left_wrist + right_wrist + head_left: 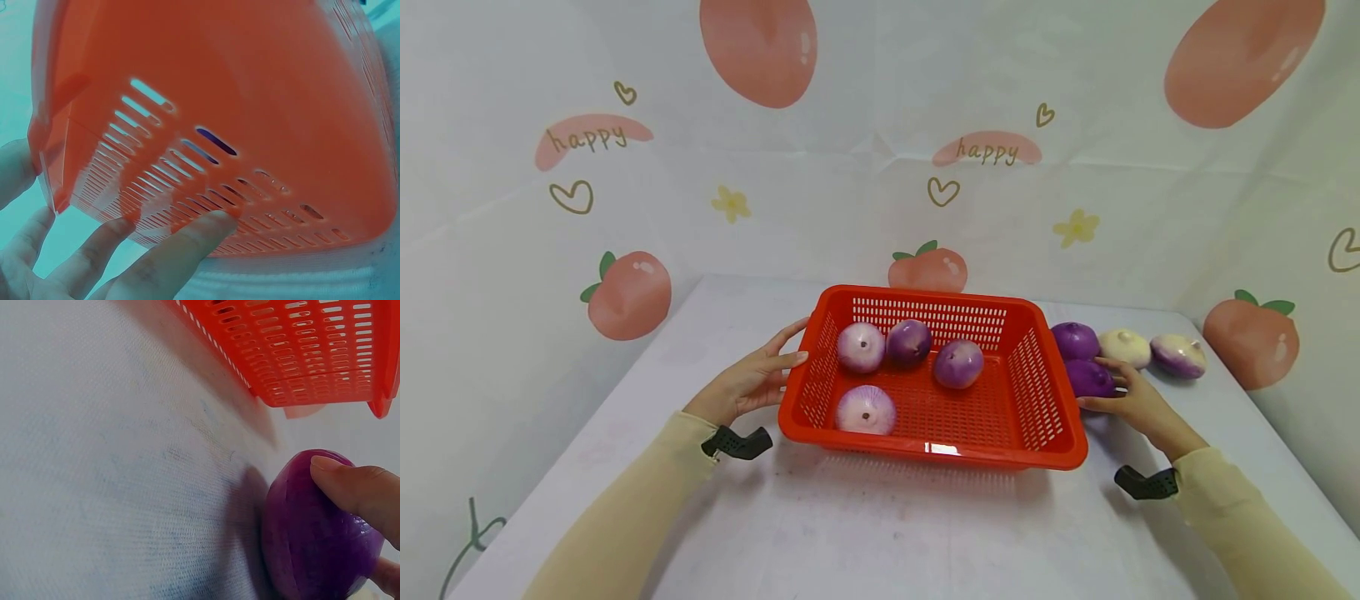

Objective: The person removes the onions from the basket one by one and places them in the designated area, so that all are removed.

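A red slotted basket [917,443] [275,81] [306,384] holds several purple and white onions, one of them pale [865,410] near the front wall. My left hand [745,385] [137,262] touches the basket's left side, its fingers spread and mostly straight against the wall and rim. Beyond the basket's right side, my right hand [1138,408] [369,497] grips a deep purple onion [1088,379] [306,534] between thumb and fingers. That onion is outside the basket, by the table surface; part of it is hidden by the hand.
Behind the gripped onion sits another purple onion [1075,340]. A cream onion [1124,347] and a white-and-purple onion [1180,356] lie farther right. The white table [850,533] meets a printed cloth backdrop [835,192].
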Tool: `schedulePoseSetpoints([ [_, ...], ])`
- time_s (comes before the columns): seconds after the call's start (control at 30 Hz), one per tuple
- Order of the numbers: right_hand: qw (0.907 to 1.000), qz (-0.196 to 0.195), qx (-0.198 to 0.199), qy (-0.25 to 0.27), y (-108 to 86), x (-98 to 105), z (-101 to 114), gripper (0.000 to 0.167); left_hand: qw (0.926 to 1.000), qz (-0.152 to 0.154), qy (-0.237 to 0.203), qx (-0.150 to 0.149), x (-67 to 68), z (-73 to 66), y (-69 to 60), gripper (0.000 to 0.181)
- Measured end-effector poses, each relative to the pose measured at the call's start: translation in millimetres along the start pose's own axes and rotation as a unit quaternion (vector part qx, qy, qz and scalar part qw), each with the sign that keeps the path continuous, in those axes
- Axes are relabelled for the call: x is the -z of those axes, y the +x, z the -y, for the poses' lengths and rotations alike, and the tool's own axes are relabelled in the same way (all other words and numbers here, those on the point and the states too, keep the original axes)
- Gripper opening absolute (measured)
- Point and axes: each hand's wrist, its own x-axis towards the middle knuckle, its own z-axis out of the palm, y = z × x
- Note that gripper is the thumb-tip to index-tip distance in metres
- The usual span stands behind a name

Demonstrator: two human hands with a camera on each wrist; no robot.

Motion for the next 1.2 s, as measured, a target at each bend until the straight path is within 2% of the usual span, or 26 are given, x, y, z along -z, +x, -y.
schedulePoseSetpoints([
  [0.47, 0.9999, 0.008, -0.004, 0.005, 0.0, 0.0, 0.0, 0.093, 1.0, 0.007, -0.005, 0.0, 0.0, -0.7, -2.2, 0.066],
  [0.6, 0.9999, 0.006, 0.002, 0.011, -0.3, 0.2, -0.8, 0.093, 1.0, 0.003, -0.002, -0.001, -0.6, -0.6, -1.7, 0.067],
  [0.8, 0.9996, -0.007, 0.021, 0.018, -2.0, 8.5, 1.0, 0.092, 0.9997, 0.018, -0.018, -0.002, 0.0, 0.2, -0.1, 0.065],
  [0.9, 0.999, -0.013, 0.027, 0.033, -2.6, 19.7, 11.3, 0.09, 0.9995, 0.021, -0.021, -0.001, 0.6, -0.2, 0.4, 0.066],
  [1.03, 0.9969, -0.033, 0.043, 0.057, -2.6, 35.0, 39.0, 0.084, 0.9995, 0.023, -0.021, -0.002, 1.5, -0.7, 0.0, 0.066],
  [1.2, 0.9907, -0.052, 0.114, 0.053, -1.4, 42.0, 85.0, 0.066, 0.9992, 0.033, -0.023, -0.004, 2.5, -0.1, -1.7, 0.065],
])
